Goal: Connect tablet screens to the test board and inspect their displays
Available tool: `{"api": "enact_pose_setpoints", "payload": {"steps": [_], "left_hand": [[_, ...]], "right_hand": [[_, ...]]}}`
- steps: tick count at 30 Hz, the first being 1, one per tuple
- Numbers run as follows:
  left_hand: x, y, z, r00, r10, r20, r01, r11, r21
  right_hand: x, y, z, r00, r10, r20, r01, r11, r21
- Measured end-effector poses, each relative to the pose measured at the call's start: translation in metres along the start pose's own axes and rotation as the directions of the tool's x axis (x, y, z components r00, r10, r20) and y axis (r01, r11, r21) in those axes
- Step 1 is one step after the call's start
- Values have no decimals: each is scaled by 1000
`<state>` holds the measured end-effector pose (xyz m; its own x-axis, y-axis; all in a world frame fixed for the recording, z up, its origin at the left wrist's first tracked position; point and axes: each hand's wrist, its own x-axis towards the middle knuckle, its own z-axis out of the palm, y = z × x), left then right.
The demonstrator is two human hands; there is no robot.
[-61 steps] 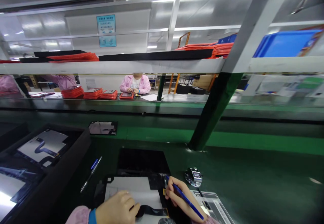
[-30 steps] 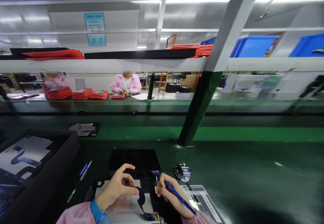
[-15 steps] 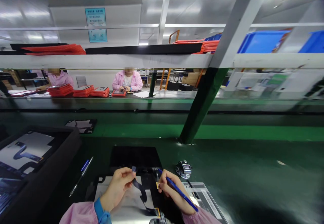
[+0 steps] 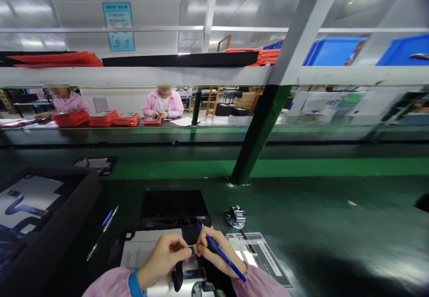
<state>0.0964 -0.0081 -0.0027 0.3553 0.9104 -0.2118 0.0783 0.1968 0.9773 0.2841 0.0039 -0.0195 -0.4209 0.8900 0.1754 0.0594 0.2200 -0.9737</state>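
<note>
Over panel (image 4: 150, 248), both hands' fingers (image 4: 183, 253) pinch flex cable (image 4: 177, 273).

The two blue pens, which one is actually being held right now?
The blue pen in the right hand, slanting across its fingers. The other pen lies untouched on the dark surface to the left.

I'm seeing the green workbench (image 4: 335, 216) carrying a black tray (image 4: 50, 239); a pen (image 4: 102, 232), tally counter (image 4: 236, 216) and laminated sheet (image 4: 264, 256) are lying on it.
</note>
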Motion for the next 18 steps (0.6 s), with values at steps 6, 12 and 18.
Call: {"api": "enact_pose_setpoints", "payload": {"steps": [6,12,18], "left_hand": [[0,-4,1,1000,-10,-8,11,998,69],[0,-3,1,1000,-11,-14,13,993,119],[1,-3,-2,999,18,27,-23,984,176]], "right_hand": [[0,-3,3,998,-51,28,53,997,-60],[-1,3,4,997,-76,29,79,990,-119],[-3,10,6,990,-127,59,136,972,-192]]}}
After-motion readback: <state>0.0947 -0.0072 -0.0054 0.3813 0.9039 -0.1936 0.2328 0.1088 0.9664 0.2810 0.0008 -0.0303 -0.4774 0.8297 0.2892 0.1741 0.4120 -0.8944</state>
